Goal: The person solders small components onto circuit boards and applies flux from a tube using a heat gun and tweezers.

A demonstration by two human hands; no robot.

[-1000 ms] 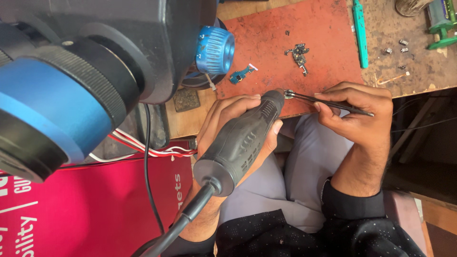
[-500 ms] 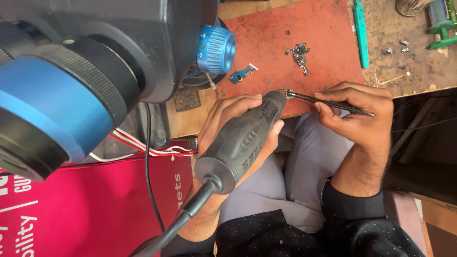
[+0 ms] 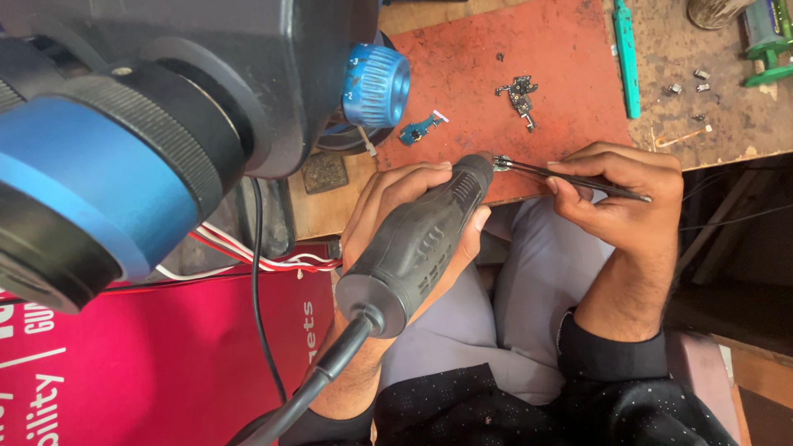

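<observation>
My left hand (image 3: 388,206) grips a dark grey corded rotary tool (image 3: 421,244), its nose pointing up and right toward the edge of a red work mat (image 3: 512,49). My right hand (image 3: 619,198) pinches black tweezers (image 3: 570,177) that run leftward. The tweezer tips hold a tiny metal part (image 3: 500,163) right against the tool's tip. Both hands hover over my lap, just at the near edge of the bench.
A large black and blue microscope head (image 3: 165,124) fills the upper left. On the mat lie a small blue circuit board (image 3: 420,128) and a dark board fragment (image 3: 520,92). A green tool (image 3: 625,58) and small parts sit at the right. A red panel (image 3: 149,363) and wires are at the lower left.
</observation>
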